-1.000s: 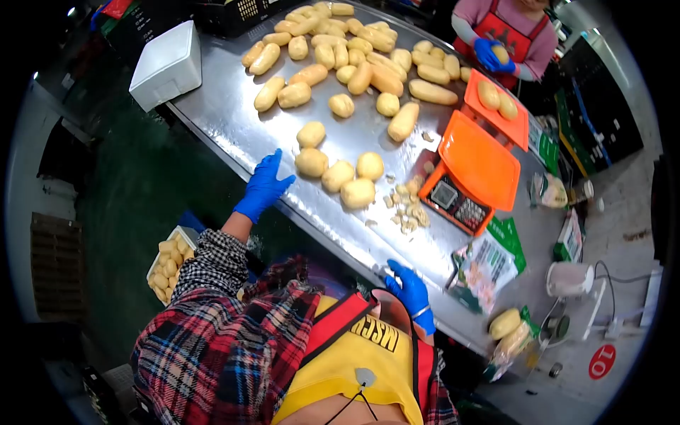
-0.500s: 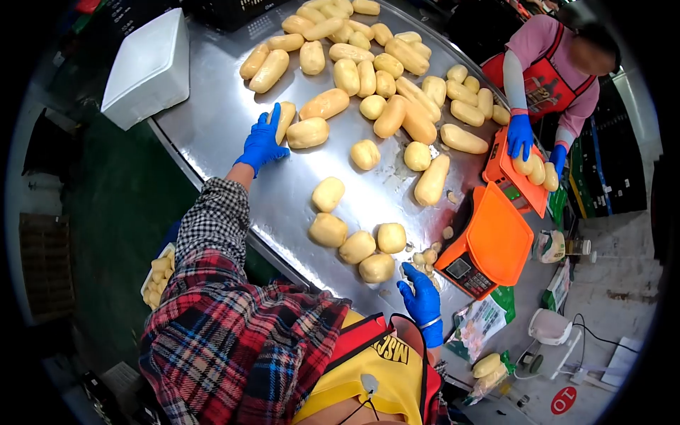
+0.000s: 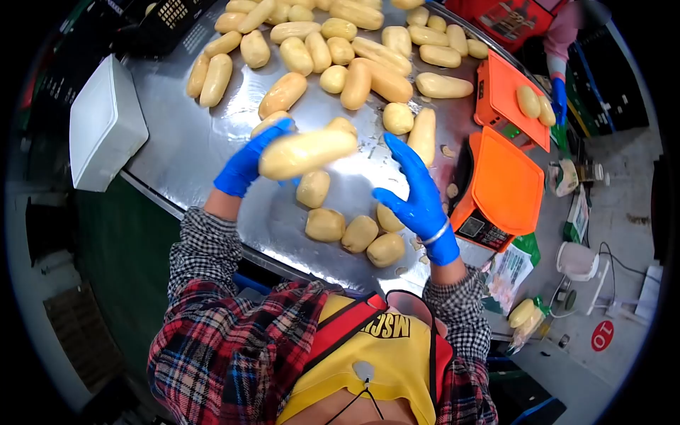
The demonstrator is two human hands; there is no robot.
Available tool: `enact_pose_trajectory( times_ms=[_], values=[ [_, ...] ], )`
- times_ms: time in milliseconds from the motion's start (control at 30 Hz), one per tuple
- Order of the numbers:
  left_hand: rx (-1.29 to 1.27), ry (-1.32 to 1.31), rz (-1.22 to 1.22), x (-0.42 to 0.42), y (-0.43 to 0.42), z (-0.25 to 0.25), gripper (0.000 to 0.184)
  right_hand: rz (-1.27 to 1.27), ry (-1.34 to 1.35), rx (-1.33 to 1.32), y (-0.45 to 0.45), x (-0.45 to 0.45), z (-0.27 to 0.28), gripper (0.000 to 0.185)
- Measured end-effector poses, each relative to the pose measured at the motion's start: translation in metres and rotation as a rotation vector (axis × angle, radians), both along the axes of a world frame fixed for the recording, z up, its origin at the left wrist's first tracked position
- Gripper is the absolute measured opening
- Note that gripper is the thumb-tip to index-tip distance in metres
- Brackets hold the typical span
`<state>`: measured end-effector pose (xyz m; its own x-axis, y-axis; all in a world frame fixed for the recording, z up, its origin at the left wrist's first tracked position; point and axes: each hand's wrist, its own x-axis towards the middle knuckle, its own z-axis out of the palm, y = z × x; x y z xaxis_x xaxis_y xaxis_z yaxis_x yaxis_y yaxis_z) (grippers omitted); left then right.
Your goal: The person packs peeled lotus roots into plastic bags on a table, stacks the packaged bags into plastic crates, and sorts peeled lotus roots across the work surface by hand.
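Note:
My left hand (image 3: 244, 164), in a blue glove, is closed around a long, pale yellow peeled lotus root (image 3: 308, 152), held above the metal table and slightly blurred. My right hand (image 3: 418, 195), also gloved in blue with a white band at the wrist, is open. Its thumb and fingers are spread towards the right end of that lotus root, with a gap between them. Below the hands, several short lotus root pieces (image 3: 326, 225) lie near the table's front edge. One piece is partly hidden by my right hand.
Many lotus roots (image 3: 382, 57) cover the back of the metal table (image 3: 166, 106). A white foam box (image 3: 106, 124) stands at left, a black crate (image 3: 159, 25) behind. Two orange scales (image 3: 506, 180) stand at right; a co-worker's gloved hand (image 3: 559, 100) is beside the farther one, which bears lotus roots.
My left hand has lifted a lotus root off the table. My right hand has moved up towards it from beside the scale. The view has shifted, and the co-worker is now partly out of frame.

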<state>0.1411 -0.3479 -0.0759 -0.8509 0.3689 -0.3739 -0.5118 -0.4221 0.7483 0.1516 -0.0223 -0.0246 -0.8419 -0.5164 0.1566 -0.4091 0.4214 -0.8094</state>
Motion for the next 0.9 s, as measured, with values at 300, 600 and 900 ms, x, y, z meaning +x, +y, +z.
enact_pose_trajectory(
  times_ms=[300, 600, 900],
  values=[
    [-0.582, 0.305, -0.631, 0.012, 0.140, 0.049, 0.047, 0.030, -0.500, -0.085, 0.047, 0.043, -0.037, 0.077],
    [0.016, 0.078, -0.193, 0.004, 0.170, 0.025, 0.068, -0.506, -0.173, -0.436, 0.079, 0.070, -0.036, 0.071],
    [0.384, -0.070, -0.221, 0.068, 0.314, 0.022, 0.084, -0.633, -0.109, -0.543, 0.139, 0.124, -0.073, 0.078]
  ],
)
